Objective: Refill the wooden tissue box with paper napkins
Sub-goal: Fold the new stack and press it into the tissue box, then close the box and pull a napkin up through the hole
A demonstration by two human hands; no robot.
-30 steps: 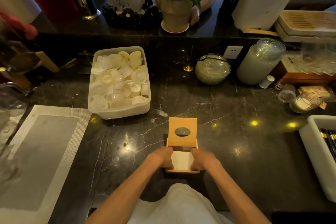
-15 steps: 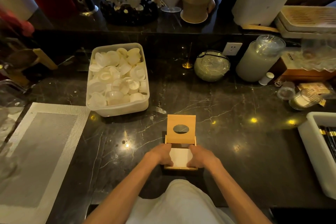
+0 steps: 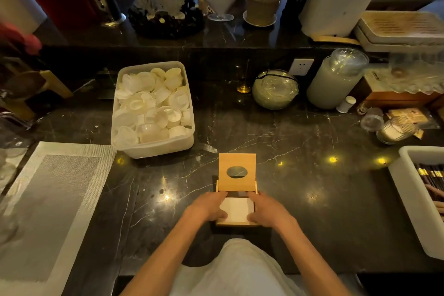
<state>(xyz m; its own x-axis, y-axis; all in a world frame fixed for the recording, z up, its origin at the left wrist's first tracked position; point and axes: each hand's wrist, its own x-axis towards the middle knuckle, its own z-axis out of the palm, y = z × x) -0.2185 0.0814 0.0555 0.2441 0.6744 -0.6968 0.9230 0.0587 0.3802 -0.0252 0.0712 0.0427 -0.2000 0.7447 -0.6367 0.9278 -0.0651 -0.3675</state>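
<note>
While lid [image 3: 237, 160] stands open: paper napkins [image 3: 237, 210] in wooden tissue box [image 3: 236, 223], gripped by left hand [image 3: 207, 206], right hand [image 3: 268, 209]; closing outstanding.

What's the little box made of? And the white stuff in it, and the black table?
The box looks like wood: pale tan, smooth, matte. The napkins seem soft white paper, no shine. The counter is probably polished stone like marble: black, white veins, mirrored light spots.

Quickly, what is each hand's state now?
Left hand: grips the paper napkins in the wooden tissue box.
Right hand: grips the paper napkins too.
</note>
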